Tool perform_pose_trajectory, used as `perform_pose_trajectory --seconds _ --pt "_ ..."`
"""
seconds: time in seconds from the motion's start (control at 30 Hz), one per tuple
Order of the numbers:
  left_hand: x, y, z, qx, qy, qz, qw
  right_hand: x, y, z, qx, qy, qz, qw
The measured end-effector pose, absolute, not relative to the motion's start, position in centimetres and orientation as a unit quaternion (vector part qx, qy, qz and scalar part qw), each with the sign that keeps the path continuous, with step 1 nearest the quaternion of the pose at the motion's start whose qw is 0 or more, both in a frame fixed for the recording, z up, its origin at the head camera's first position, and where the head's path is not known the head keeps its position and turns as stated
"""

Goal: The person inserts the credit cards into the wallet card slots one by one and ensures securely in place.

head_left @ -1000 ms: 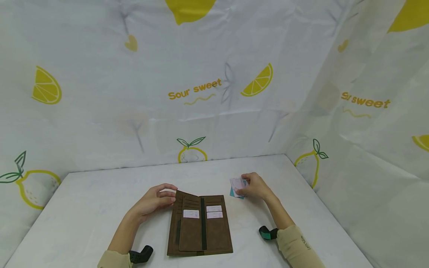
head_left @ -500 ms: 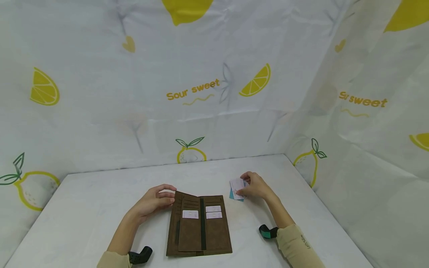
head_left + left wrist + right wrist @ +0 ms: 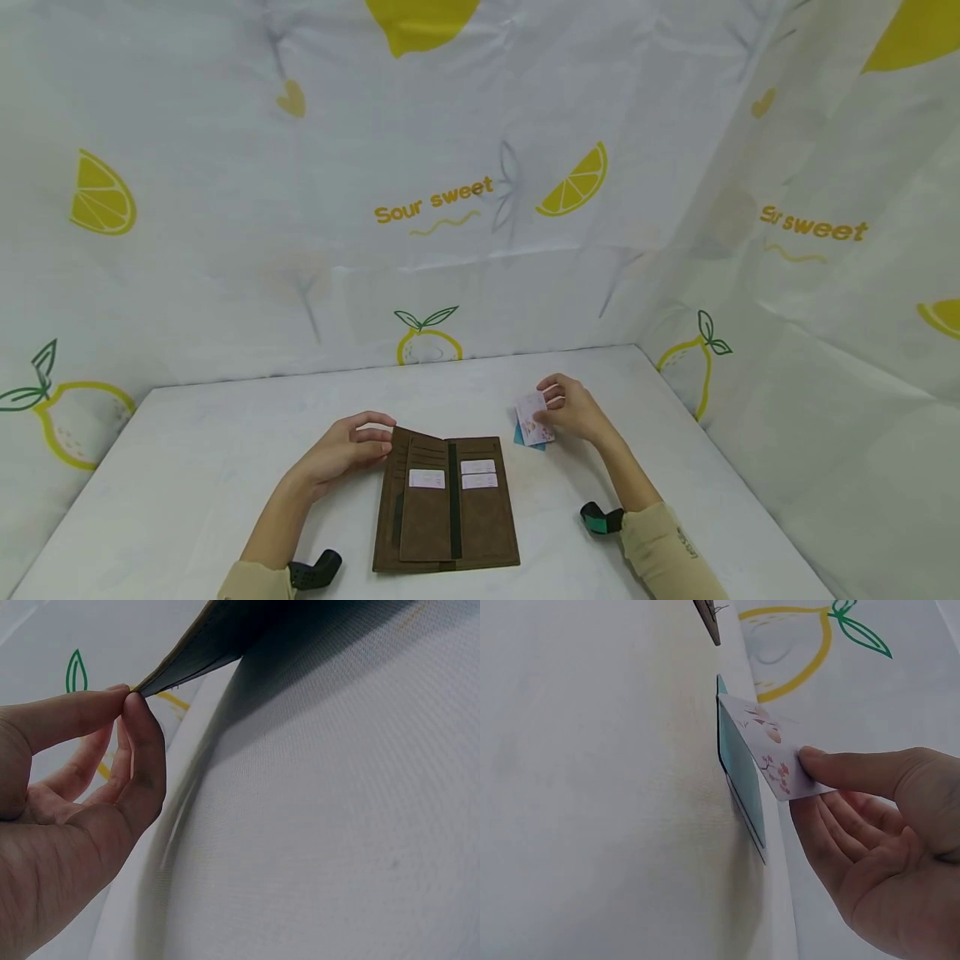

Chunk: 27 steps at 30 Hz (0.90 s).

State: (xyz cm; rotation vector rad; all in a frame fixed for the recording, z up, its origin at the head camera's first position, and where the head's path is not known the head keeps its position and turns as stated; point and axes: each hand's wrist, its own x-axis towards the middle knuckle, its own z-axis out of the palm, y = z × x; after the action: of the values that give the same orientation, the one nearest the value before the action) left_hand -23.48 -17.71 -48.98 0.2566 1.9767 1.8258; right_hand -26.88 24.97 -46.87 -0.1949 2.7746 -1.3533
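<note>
A brown long wallet (image 3: 480,525) lies spread on the white table, with pale cards (image 3: 427,478) showing in its slots on both sides. My left hand (image 3: 347,450) pinches the wallet's upper left corner between thumb and finger; the left wrist view shows that corner lifted off the table. Right of the wallet, my right hand (image 3: 576,410) pinches a white card with pink flowers (image 3: 769,746) between thumb and fingers. The flowered card is tilted up over blue cards (image 3: 739,780) that lie on the table, its far edge right at them.
The white table (image 3: 247,450) ends at a lemon-print cloth wall (image 3: 360,275) behind and another at the right. Black wrist mounts (image 3: 316,570) sit at both wrists.
My right hand has lifted the near side of the flowered card, so its pink print now shows. The left hand and the wallet stay in place.
</note>
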Motion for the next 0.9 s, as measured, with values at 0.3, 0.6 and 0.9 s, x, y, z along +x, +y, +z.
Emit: perform_pose_trajectory --seconds 0.3,0.6,0.9 --pt "-23.6 -17.8 -48.9 0.095 0.715 0.659 0.214 -27.0 24.6 -46.4 -0.064 0.872 -0.483 0.040" --pt "-23.6 -17.8 -49.0 0.089 0.718 0.657 0.212 -26.6 23.8 -45.6 -0.067 0.864 -0.499 0.021" --pt "-23.6 -17.7 -48.9 0.094 0.717 0.657 0.213 -26.4 22.4 -45.3 -0.106 0.842 -0.528 0.036"
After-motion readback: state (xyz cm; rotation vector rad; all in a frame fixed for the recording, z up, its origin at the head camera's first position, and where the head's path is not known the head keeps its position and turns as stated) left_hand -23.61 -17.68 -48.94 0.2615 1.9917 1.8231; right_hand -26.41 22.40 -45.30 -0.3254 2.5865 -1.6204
